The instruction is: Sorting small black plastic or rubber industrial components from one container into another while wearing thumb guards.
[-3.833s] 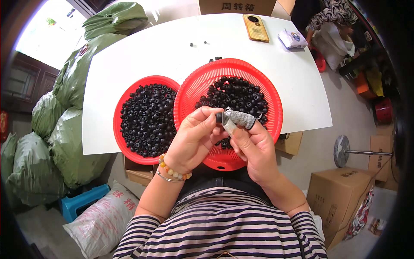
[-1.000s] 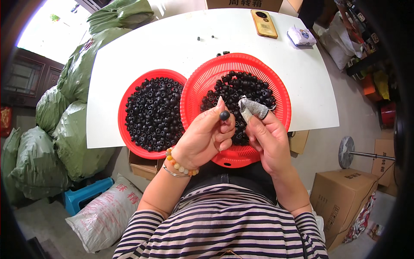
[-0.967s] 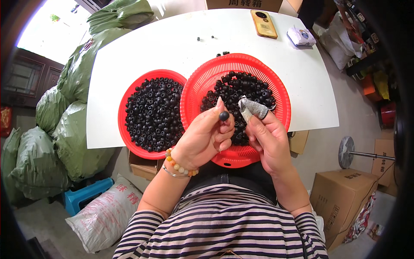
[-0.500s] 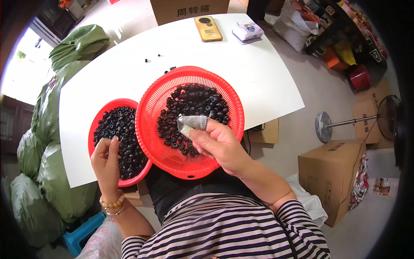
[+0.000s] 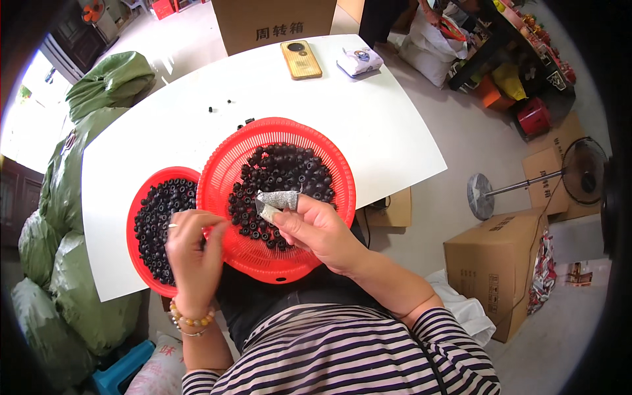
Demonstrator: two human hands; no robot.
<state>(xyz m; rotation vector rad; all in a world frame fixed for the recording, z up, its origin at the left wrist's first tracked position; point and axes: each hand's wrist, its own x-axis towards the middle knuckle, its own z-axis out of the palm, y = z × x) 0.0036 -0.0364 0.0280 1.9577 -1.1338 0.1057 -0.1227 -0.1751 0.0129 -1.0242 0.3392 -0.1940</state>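
Observation:
My left hand (image 5: 196, 253) hangs over the seam between two red baskets, fingers curled in toward the thumb. Its fingertips are slightly blurred, and anything between them is too small to name. Over the larger red basket (image 5: 342, 178), the thumb and forefinger of my right hand (image 5: 316, 227) come together, both wrapped in grey-white tape (image 5: 280, 199). A small dark bit shows between the taped tips; its kind is unclear. Small round black pieces with holes (image 5: 280, 164) fill the middle of this slotted basket. Similar black pieces (image 5: 158, 224) heap in the smaller red basket (image 5: 136, 260).
Both baskets rest at the near edge of a white table (image 5: 388, 131). Several loose black pieces lie behind them. A yellow phone (image 5: 301, 60) and a white soft pack (image 5: 359, 60) sit farther back. Green sacks (image 5: 92, 283) line the left; a carton (image 5: 494, 263) and fan (image 5: 584, 172) stand right.
My left hand has moved right, from above the smaller basket toward the larger one's rim. My right hand keeps its pinch over the larger basket. The whole view has shifted slightly.

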